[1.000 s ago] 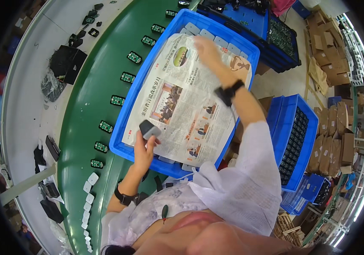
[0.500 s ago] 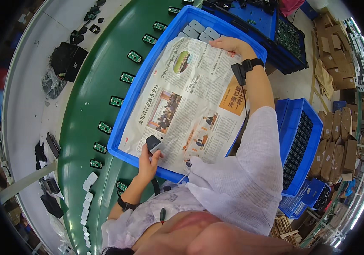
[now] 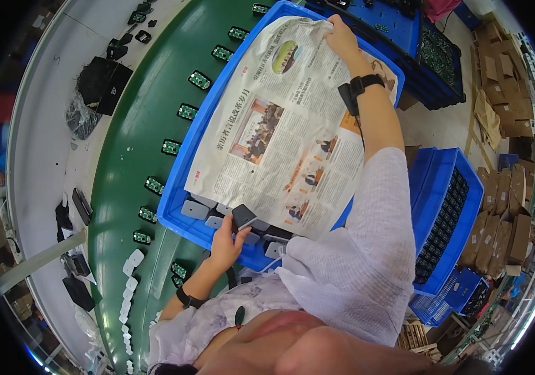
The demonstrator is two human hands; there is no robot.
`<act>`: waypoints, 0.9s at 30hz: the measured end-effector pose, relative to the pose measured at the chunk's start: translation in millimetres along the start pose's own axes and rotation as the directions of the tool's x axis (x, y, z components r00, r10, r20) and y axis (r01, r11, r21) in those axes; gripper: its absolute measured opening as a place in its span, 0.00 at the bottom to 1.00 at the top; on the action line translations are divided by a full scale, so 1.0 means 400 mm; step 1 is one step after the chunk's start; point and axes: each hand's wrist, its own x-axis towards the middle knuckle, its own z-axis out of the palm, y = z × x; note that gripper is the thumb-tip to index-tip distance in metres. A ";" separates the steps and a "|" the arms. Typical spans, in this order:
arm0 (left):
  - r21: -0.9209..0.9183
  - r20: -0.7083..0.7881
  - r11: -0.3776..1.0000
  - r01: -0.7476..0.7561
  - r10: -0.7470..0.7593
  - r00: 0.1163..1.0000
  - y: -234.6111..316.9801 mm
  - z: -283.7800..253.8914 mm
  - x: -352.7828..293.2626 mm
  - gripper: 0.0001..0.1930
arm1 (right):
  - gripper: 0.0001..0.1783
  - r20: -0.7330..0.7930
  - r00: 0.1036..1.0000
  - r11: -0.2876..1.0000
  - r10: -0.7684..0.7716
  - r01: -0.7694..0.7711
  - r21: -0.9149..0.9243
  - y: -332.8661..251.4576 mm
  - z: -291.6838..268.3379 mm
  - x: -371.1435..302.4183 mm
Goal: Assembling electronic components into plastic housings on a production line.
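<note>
A sheet of newspaper (image 3: 261, 131) lies over a blue bin (image 3: 176, 197). My right hand (image 3: 342, 39) pinches the sheet's far edge near the bin's far right corner. Close to the near end, my left hand (image 3: 225, 245) grips a small dark casing (image 3: 243, 215) with a pale edge; its exact kind is unclear. That hand is just above the near rim. Several grey-white rounded casings (image 3: 194, 210) show in the bin below the paper's near edge. The newspaper hides the rest of the contents.
Green circuit boards in black shells (image 3: 187, 112) line the green table (image 3: 117, 156) left of the bin. White pieces (image 3: 130, 284) form a row nearer me. On the right stand a blue bin of dark parts (image 3: 427, 262) and cardboard boxes (image 3: 505, 225). A blue crate (image 3: 398, 37) stands beyond.
The newspaper has shifted away from me with my right hand, uncovering casings at the near end and covering those at the far end. My left hand moved slightly right, still holding the dark casing.
</note>
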 end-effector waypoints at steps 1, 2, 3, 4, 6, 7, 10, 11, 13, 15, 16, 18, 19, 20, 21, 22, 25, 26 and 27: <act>0.005 0.008 1.000 0.010 -0.010 1.000 -0.002 0.000 0.002 0.21 | 0.22 -0.017 1.000 0.993 0.006 -0.008 -0.116 0.003 0.015 0.001; 0.009 0.008 1.000 0.009 -0.009 1.000 -0.008 0.002 0.003 0.21 | 0.24 -0.035 0.999 0.973 0.010 -0.018 -0.232 0.004 0.030 0.001; 0.013 0.004 1.000 0.015 -0.015 1.000 -0.017 0.005 0.002 0.22 | 0.24 -0.038 0.999 0.973 0.011 -0.020 -0.231 0.004 0.048 -0.004; 0.020 -0.006 0.999 0.027 -0.027 1.000 -0.021 0.004 0.001 0.22 | 0.25 -0.135 0.989 0.923 -0.068 0.011 -0.386 -0.011 0.077 -0.013; 0.044 -0.012 0.998 0.043 -0.042 0.999 -0.014 -0.001 -0.002 0.23 | 0.25 -0.212 0.964 0.850 -0.160 0.025 -0.526 -0.056 0.118 -0.037; 0.060 -0.010 0.997 0.048 -0.047 0.999 -0.012 0.000 -0.001 0.23 | 0.25 -0.199 0.927 0.812 -0.317 0.156 -0.563 -0.083 0.126 -0.055; 0.101 -0.020 0.993 0.055 -0.053 0.998 -0.005 0.002 0.002 0.23 | 0.24 -0.100 0.833 0.699 -0.543 0.384 -0.603 -0.130 0.177 -0.085; 0.102 -0.020 0.993 0.056 -0.055 0.998 -0.002 0.002 0.002 0.23 | 0.24 -0.021 0.789 0.635 -0.615 0.479 -0.606 -0.131 0.195 -0.093; 0.104 -0.005 0.993 0.058 -0.058 0.998 0.000 0.003 0.002 0.24 | 0.25 -0.067 0.834 0.731 -0.548 0.439 -0.523 -0.115 0.233 -0.099; 0.122 -0.016 0.991 0.051 -0.050 0.999 0.007 0.007 0.003 0.24 | 0.26 -0.104 0.873 0.812 -0.477 0.392 -0.432 -0.087 0.261 -0.091; 0.142 -0.028 0.989 0.049 -0.045 0.999 0.011 0.007 -0.002 0.24 | 0.25 -0.088 0.905 0.857 -0.416 0.358 -0.370 -0.077 0.266 -0.085; 0.138 -0.050 0.990 0.032 -0.025 0.998 0.016 0.006 -0.003 0.24 | 0.24 -0.065 0.932 0.897 -0.357 0.323 -0.303 -0.060 0.277 -0.071; 0.130 -0.068 0.991 0.011 -0.003 0.998 0.018 0.009 -0.003 0.24 | 0.25 -0.055 0.939 0.895 -0.340 0.305 -0.324 -0.054 0.278 -0.064; 0.128 -0.074 0.992 0.014 -0.005 0.997 0.018 0.011 -0.006 0.24 | 0.26 -0.046 0.945 0.893 -0.322 0.288 -0.346 -0.049 0.278 -0.058; 0.133 -0.073 0.991 0.021 -0.011 0.997 0.016 0.013 -0.008 0.24 | 0.26 -0.045 0.944 0.892 -0.328 0.293 -0.344 -0.044 0.278 -0.054; 0.139 -0.073 0.990 0.027 -0.017 0.997 0.015 0.013 -0.008 0.24 | 0.27 -0.027 0.944 0.873 -0.328 0.292 -0.390 -0.045 0.276 -0.048; 0.196 -0.069 0.980 0.032 -0.018 0.997 0.022 0.015 -0.005 0.24 | 0.27 -0.019 0.947 0.852 -0.321 0.280 -0.442 -0.055 0.273 -0.043; 0.194 -0.066 0.980 0.033 -0.020 0.998 0.024 0.015 -0.001 0.24 | 0.26 -0.026 0.951 0.853 -0.308 0.264 -0.451 -0.056 0.268 -0.045; 0.205 -0.073 0.979 0.022 -0.007 0.997 0.026 0.015 0.004 0.24 | 0.26 -0.023 0.952 0.852 -0.305 0.262 -0.453 -0.056 0.262 -0.045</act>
